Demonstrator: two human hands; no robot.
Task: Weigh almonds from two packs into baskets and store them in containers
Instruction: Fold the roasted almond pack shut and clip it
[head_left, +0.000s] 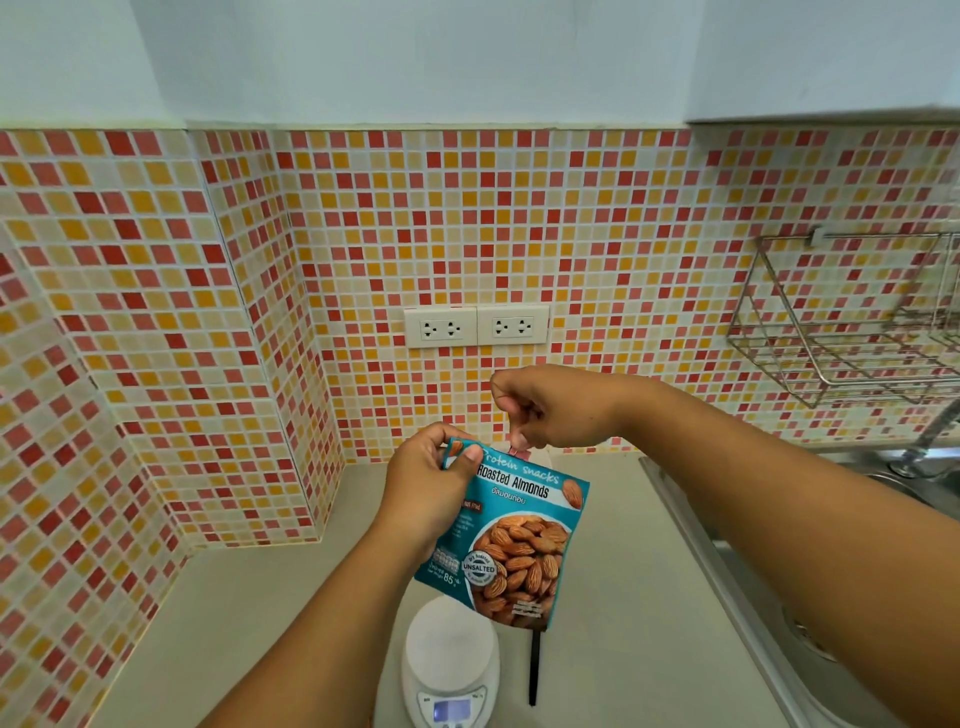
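A teal pack of roasted almonds (519, 540) hangs upright in the air above the counter, held by both hands. My left hand (428, 483) pinches its top left corner, thumb on the front. My right hand (545, 408) is curled above the pack's top edge and pinches a small pink strip there. Below the pack, a white kitchen scale (449, 660) with a round platform and a small lit display sits on the counter. No baskets or containers are in view.
A grey counter (270, 613) runs into a mosaic-tiled corner. A steel sink (810, 597) with a tap (930, 436) lies at the right, under a wall-mounted wire rack (841, 322). A thin black stick (533, 670) lies beside the scale. Two sockets (475, 326) sit on the back wall.
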